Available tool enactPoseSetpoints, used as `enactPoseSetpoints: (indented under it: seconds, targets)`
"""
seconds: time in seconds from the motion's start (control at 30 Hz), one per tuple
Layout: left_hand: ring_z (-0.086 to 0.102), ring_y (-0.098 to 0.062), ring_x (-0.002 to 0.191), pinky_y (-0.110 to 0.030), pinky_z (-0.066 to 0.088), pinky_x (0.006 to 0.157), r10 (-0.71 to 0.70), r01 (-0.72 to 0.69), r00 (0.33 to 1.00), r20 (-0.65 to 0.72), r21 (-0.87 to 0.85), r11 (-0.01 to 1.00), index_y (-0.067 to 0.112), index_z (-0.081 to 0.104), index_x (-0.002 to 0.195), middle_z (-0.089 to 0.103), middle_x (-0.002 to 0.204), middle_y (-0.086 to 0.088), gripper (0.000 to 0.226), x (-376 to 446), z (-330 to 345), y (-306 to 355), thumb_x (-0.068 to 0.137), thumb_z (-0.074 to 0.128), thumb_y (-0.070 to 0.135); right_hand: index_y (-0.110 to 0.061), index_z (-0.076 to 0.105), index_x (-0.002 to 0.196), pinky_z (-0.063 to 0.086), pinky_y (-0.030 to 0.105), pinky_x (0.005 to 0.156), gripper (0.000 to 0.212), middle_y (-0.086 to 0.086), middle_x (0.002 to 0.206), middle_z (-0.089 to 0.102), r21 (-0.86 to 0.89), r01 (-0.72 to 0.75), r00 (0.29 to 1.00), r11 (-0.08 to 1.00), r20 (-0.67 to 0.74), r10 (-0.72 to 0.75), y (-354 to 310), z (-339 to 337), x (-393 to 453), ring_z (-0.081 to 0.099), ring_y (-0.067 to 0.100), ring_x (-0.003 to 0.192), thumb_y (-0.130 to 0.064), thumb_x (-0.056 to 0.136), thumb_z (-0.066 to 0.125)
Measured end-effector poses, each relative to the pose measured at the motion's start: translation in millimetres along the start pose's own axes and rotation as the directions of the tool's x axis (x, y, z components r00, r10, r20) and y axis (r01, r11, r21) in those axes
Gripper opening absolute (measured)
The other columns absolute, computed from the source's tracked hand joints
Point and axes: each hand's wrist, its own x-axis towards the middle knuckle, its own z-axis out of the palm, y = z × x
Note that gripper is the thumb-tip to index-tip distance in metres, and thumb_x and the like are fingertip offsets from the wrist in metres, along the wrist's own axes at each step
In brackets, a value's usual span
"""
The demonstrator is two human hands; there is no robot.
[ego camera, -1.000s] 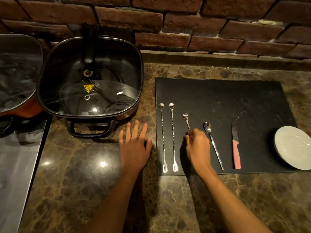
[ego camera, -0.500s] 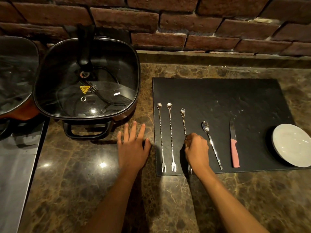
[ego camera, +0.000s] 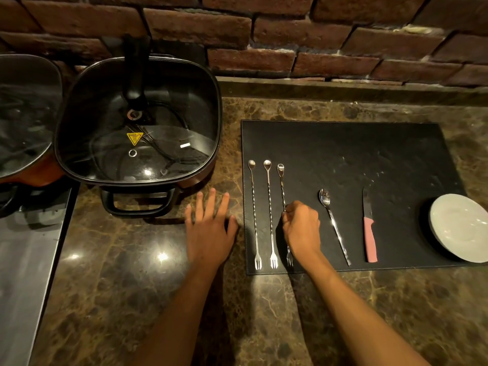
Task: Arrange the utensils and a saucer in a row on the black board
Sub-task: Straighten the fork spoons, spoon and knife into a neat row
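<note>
On a black board (ego camera: 369, 154) lying on a marble bench (ego camera: 132, 286), the right hand (ego camera: 302, 229) pinches the twisted stem of a third long spoon-fork stirrer (ego camera: 281, 180), apparently lining it up parallel with two others (ego camera: 261, 215) just beside it. Rightward lie a spoon (ego camera: 333, 225), a pink-handled knife (ego camera: 369, 231) and a white saucer (ego camera: 460, 227) overhanging the board's edge. The left hand (ego camera: 210, 228) rests open and flat on the bench, probably for balance.

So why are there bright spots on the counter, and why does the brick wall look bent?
Head view: the spots are overhead lamps glaring off the polished stone counter and the pan's glass lid; the wide-angle lens bows the brick wall; light is dim and warm, each hand casts soft shadows, and the saucer shades the black board.
</note>
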Motion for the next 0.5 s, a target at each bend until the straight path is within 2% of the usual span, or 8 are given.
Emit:
enactPoseSetpoints:
  seconds: [0.3, 0.5]
  targets:
    - [0.025, -0.032, 0.153, -0.058, 0.024, 0.12, 0.001, -0.001, 1.0, 0.006, 0.003, 1.0, 0.031, 0.034, 0.156, 0.033, 0.164, -0.007, 0.06, 1.0, 0.5, 0.1, 0.1, 0.033, 0.051, -0.004, 0.064, 0.092, 0.047, 0.037, 0.067, 0.011, 0.018, 0.091, 0.066, -0.01, -0.001, 1.0, 1.0, -0.016, 0.001, -1.4, 0.0, 0.1, 0.062, 0.039, 0.085, -0.009, 0.09, 0.054]
    - [0.023, -0.032, 0.154, -0.058, 0.025, 0.12, -0.003, 0.003, 1.0, 0.001, 0.003, 1.0, 0.033, 0.032, 0.157, 0.032, 0.165, -0.006, 0.06, 1.0, 2.7, -0.8, 0.1, 0.033, 0.051, -0.004, 0.063, 0.089, 0.039, 0.031, 0.062, 0.008, 0.018, 0.087, 0.066, -0.016, 0.006, 0.999, 1.0, -0.036, -0.007, -0.1, 2.1, -0.3, 0.062, 0.039, 0.08, -0.007, 0.089, 0.055]
